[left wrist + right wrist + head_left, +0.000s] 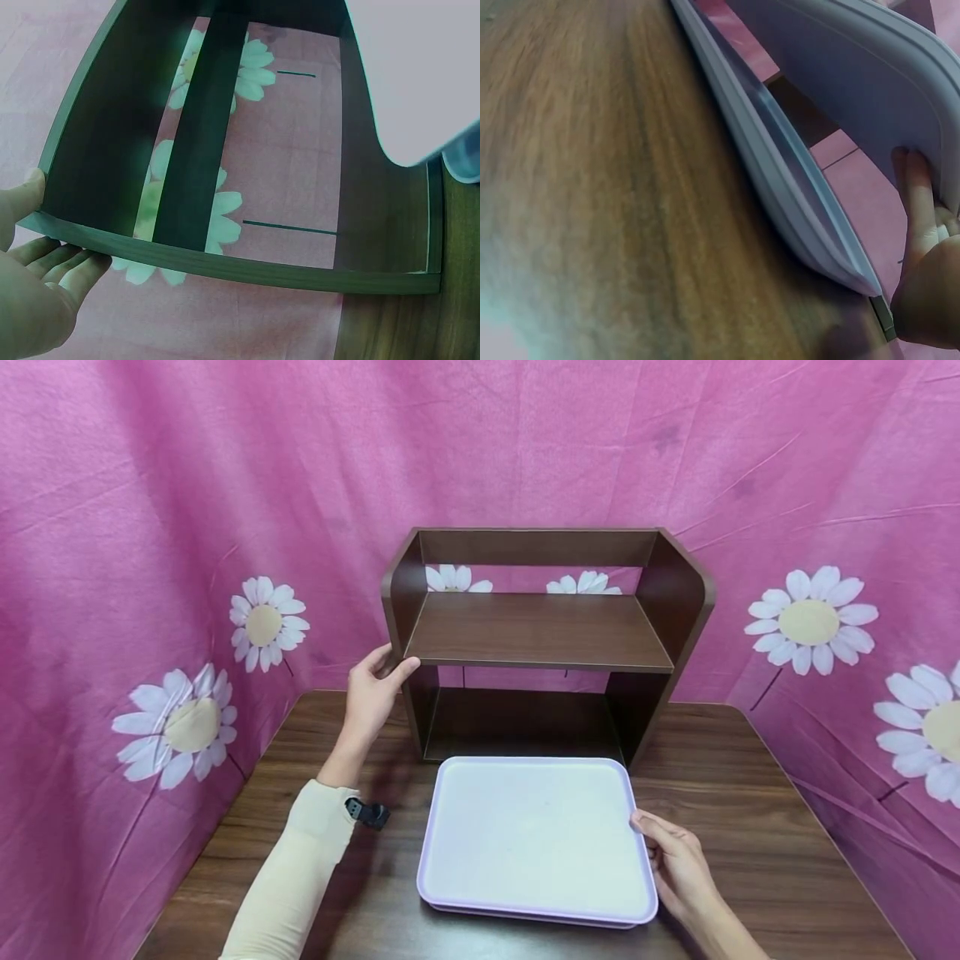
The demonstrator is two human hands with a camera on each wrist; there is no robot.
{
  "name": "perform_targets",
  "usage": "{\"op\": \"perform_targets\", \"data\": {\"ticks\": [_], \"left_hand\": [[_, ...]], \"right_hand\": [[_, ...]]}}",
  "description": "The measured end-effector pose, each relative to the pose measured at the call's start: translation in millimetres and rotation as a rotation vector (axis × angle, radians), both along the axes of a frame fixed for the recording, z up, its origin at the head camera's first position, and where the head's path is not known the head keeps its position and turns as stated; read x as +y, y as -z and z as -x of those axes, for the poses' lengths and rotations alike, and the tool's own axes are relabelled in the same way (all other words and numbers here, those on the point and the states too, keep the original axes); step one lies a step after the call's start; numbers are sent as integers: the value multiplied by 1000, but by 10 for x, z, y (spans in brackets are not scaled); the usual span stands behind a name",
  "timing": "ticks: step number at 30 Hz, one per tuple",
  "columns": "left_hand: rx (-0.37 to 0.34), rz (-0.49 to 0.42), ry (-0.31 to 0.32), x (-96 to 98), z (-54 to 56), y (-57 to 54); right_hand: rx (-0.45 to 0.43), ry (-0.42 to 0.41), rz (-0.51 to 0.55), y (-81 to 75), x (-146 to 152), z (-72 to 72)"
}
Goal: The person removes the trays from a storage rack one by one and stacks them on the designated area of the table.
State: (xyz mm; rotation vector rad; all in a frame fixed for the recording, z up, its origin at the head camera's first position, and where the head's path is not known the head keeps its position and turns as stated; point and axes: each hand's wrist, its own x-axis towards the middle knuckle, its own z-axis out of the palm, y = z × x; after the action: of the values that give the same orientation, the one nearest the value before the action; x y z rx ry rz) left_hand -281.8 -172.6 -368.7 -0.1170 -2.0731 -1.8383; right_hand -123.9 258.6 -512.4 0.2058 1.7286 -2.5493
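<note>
A dark brown two-level desktop shelf (540,628) stands at the back of the table. My left hand (369,697) grips its left side panel, the thumb at the middle board's front edge; in the left wrist view the fingers lie outside the panel (187,259). In front of the shelf is a white tray (532,839) with a pale purple rim. My right hand (678,864) holds this tray by its right edge, fingers against the underside. Beneath it, a second tray (761,157) lies on the table, with a gap between the two in the right wrist view.
The wood-grain table (750,827) extends to both sides of the trays. A pink curtain (525,443) with white daisies hangs behind and around the table. A dark watch or band (367,812) sits at the left sleeve's cuff.
</note>
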Motion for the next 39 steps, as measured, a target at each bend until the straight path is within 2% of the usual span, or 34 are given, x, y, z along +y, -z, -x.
{"op": "perform_targets", "data": {"ticks": [12,18,21,26,29,34,39], "left_hand": [[-1,-1,3,3,-3,0],[-6,0,-1,11,-6,1],[-5,3,-2,10,-11,-3],[-4,13,-10,-1,-14,-5],[-3,18,-12,-6,-12,1],[1,19,-9,-3,-10,9],[1,18,-12,-3,-3,8]], "right_hand": [[-23,15,-38,84,-29,38],[-45,16,-80,106,-35,59],[-82,26,-128,102,-33,75],[-203,43,-308,70,-35,112],[-226,27,-428,64,-37,126],[-117,-32,-745,7,-5,139],[11,-41,-1054,-68,29,134]]}}
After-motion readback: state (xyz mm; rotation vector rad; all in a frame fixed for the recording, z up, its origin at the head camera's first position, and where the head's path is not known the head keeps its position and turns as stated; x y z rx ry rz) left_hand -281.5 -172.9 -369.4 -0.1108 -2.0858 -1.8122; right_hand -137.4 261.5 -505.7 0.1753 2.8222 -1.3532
